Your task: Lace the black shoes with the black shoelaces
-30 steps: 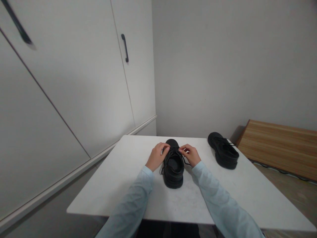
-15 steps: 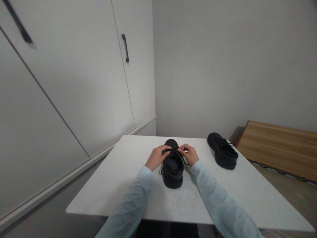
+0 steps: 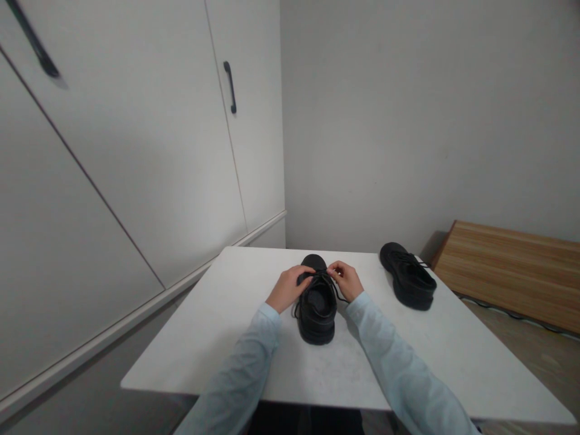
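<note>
A black lace-up shoe (image 3: 316, 330) stands upright on the white table, its toe pointing away from me and its heel towards me. My left hand (image 3: 290, 289) reaches over the shoe's left side, thumb and fingers closed at the lacing. From the right, my right hand (image 3: 347, 281) pinches the black shoelace (image 3: 336, 291) near the top of the tongue. Both sets of fingertips are close together over the lacing. One loose lace length hangs below my right hand, another at the shoe's left side. The exact grip of the fingertips is too small to see clearly.
A second black shoe (image 3: 410, 279) sits at the right of the white table (image 3: 217, 344), its laces loose. Beyond the table's right edge is a wood-grain board (image 3: 512, 272). White cabinet doors (image 3: 136, 139) with dark handles line the left, and a grey wall (image 3: 408, 121) stands behind.
My right hand's fingers have shifted slightly up and left along the lacing. My left hand stays almost where it was, and both shoes have not moved.
</note>
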A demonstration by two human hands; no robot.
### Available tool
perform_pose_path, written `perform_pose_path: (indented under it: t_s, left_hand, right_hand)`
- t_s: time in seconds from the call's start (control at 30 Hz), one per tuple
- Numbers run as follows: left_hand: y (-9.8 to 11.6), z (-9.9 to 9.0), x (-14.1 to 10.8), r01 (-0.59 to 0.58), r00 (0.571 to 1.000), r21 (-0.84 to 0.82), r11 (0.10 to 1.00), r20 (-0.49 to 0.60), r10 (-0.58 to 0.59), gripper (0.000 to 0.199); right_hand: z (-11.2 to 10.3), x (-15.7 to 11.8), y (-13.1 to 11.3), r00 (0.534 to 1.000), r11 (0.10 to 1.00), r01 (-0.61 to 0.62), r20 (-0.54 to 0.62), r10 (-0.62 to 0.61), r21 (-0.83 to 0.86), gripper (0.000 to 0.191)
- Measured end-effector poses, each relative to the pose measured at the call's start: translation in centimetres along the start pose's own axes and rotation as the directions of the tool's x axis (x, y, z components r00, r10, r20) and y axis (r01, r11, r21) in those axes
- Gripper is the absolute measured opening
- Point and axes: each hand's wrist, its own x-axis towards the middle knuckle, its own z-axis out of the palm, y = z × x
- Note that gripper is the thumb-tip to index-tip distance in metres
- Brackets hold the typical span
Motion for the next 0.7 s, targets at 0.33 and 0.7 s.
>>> perform_pose_path:
  t_s: [0.33, 0.7]
  left_hand:
    - [-0.21, 0.03, -0.01, -0.004, 1.000, 0.018, 1.000, 0.000, 0.004, 0.021]
    - [-0.14, 0.09, 0.06, -0.003, 1.000, 0.023, 1.000, 0.001, 0.003, 0.023]
  right_hand:
    - [-1.02, -0.14, 0.23, 0.992, 0.996, -0.069, 0.106, 0.063, 0.057, 0.024]
    - [-0.27, -0.19, -0.26, 0.995, 0.985, -0.079, 0.076, 0.068, 0.155, 0.020]
